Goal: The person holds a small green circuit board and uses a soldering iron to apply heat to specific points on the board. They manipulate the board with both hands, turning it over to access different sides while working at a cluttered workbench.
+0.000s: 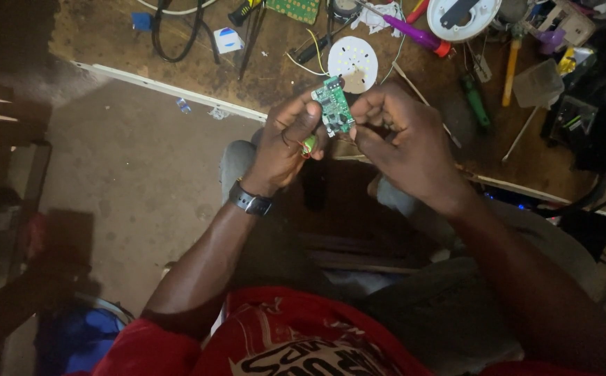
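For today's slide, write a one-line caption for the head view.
Both hands, left hand and right hand, hold a small green circuit board above a cluttered workbench.

Brown desk (275, 76), cluttered: white round LED disc (352, 63), purple-handled tool (418, 33), green screwdriver (476, 102), black cables (174, 31), white lamp housing (462, 19).

Both forearms reach forward and converge, hands raised close together. The left hand (290, 143) is curled, thumb and fingers pinched shut at its upper right. The right hand (402, 139) faces it, fingers bent inward, tips nearly touching the left's.
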